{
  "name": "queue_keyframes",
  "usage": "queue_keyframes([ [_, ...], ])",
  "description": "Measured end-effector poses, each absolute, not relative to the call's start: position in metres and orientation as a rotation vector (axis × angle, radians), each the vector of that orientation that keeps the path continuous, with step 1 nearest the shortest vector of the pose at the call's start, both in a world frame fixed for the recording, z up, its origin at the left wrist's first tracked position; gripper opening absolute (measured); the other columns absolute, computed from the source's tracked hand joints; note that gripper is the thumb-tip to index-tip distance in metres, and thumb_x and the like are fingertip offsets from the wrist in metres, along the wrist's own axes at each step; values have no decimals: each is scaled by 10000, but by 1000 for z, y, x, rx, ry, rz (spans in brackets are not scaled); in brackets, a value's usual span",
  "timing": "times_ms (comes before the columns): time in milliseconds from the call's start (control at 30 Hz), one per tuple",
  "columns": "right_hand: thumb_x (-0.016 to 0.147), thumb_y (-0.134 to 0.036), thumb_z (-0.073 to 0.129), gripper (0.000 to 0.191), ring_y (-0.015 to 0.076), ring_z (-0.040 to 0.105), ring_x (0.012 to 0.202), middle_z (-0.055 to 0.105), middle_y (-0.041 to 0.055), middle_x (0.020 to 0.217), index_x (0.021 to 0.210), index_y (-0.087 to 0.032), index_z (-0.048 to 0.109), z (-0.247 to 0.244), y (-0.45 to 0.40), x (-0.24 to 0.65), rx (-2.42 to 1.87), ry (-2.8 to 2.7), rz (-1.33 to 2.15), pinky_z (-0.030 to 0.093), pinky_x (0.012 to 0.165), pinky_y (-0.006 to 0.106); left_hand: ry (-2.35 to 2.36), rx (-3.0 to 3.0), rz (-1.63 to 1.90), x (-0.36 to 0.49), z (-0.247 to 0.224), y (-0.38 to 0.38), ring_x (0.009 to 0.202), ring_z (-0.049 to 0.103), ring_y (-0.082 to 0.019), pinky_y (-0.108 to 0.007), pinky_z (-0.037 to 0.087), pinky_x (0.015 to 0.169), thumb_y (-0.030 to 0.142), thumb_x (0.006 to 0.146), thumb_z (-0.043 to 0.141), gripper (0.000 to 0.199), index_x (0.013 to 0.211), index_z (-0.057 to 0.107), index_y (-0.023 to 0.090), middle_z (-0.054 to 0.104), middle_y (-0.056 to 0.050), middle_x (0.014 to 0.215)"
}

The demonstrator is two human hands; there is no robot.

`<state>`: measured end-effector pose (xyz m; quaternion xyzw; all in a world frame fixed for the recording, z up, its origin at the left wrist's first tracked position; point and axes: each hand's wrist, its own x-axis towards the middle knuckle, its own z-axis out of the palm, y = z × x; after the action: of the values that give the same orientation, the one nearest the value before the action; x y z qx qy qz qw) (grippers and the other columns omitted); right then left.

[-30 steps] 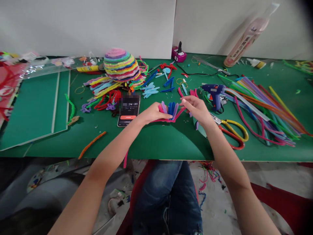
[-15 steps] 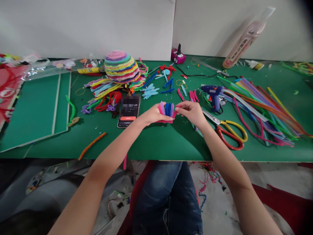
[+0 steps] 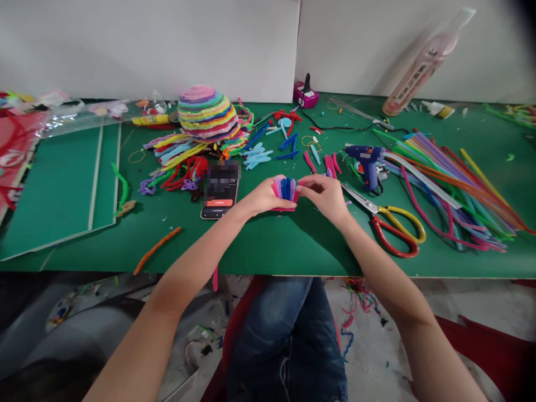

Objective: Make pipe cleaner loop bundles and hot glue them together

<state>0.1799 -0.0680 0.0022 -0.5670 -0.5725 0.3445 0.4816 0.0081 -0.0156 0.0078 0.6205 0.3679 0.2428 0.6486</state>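
Observation:
Wrapped round a small bundle of pipe cleaners [image 3: 287, 188] in pink, purple and blue, my left hand [image 3: 267, 196] keeps it just above the green table. The thumb lies along the bundle's near side. My right hand [image 3: 324, 192] pinches at the bundle's right edge, thumb and forefinger together on a pink pipe cleaner [image 3: 298, 188]. Whether that strand is loose or part of the bundle, I cannot tell. Just beyond my right hand lie short pink pieces [image 3: 332, 166]. A phone [image 3: 218, 192] is left of my left hand, and scissors [image 3: 383, 215] lie right of my right hand.
On the green table [image 3: 259, 248] stand a striped dome of pipe cleaners [image 3: 208, 114] and a blue glue gun [image 3: 368, 162]. Long pipe cleaners [image 3: 456, 190] spread at the right. A pink bottle [image 3: 422, 70] leans at the back. An orange pipe cleaner [image 3: 157, 250] lies near the front edge.
My right hand has shifted slightly left, closer against the bundle's right edge. My left hand still grips the bundle in nearly the same place.

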Motion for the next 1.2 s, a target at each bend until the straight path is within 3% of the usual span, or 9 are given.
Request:
queue_keyframes([
  [100,731,-467,715,315,138,642,658,680,20,783,886,-205,632,3,-68,179,-1380,-1335,869,505,620,288,881,1301,746,9,9,-14,641,588,-102,-285,512,680,200,487,863,376,729,578,164,603,52,684],
  [333,726,-589,670,412,131,634,616,683,34,706,768,-180,647,3,-70,171,-1338,-1403,1071,490,584,267,952,1060,980,13,5,-10,672,626,-130,-310,522,736,175,477,866,281,658,650,163,653,27,667],
  [533,771,-473,640,304,104,574,542,655,12,635,709,-176,631,-3,-70,164,-1325,-1385,998,435,526,246,922,1040,896,19,2,-17,722,632,-139,-321,510,774,269,507,872,303,703,666,161,681,1,736],
  [700,759,-346,628,182,106,545,517,594,-20,555,669,-189,622,-1,-67,170,-1363,-1290,779,413,510,249,877,1154,748,8,11,-5,800,634,-146,-315,504,789,431,619,823,402,889,649,189,666,-13,830],
  [800,761,-310,613,148,108,535,514,585,-25,549,667,-196,623,6,-65,180,-1366,-1207,630,416,511,256,1038,1364,1153,2,18,-4,877,629,-144,-271,492,759,429,655,812,492,1054,607,225,654,-29,962],
  [900,771,-274,597,142,104,504,499,560,-29,539,651,-198,599,15,-64,191,-1392,-1169,419,391,493,255,968,1573,1422,2,26,-19,678,610,-94,-227,471,618,469,781,697,314,962,626,223,637,4,786],
  [1000,794,-289,582,159,107,504,509,563,-21,561,667,-197,602,25,-68,197,-1429,-1181,162,402,501,265,713,1710,1091,6,34,-40,540,613,-87,-203,444,490,447,855,608,261,884,666,194,639,8,644],
  [1100,818,-349,580,189,121,525,526,603,-3,608,710,-208,643,33,-75,197,-1445,-1274,-114,454,553,301,669,1672,784,11,42,-54,793,717,-158,-196,498,531,417,890,557,305,1019,692,176,737,-75,898],
  [1200,849,-387,556,225,152,570,574,653,31,671,735,-239,681,37,-84,195,-1454,-1419,-264,488,610,344,672,1521,747,14,47,-60,980,703,-213,-233,560,640,399,853,611,364,1136,668,178,724,-105,1084],
])
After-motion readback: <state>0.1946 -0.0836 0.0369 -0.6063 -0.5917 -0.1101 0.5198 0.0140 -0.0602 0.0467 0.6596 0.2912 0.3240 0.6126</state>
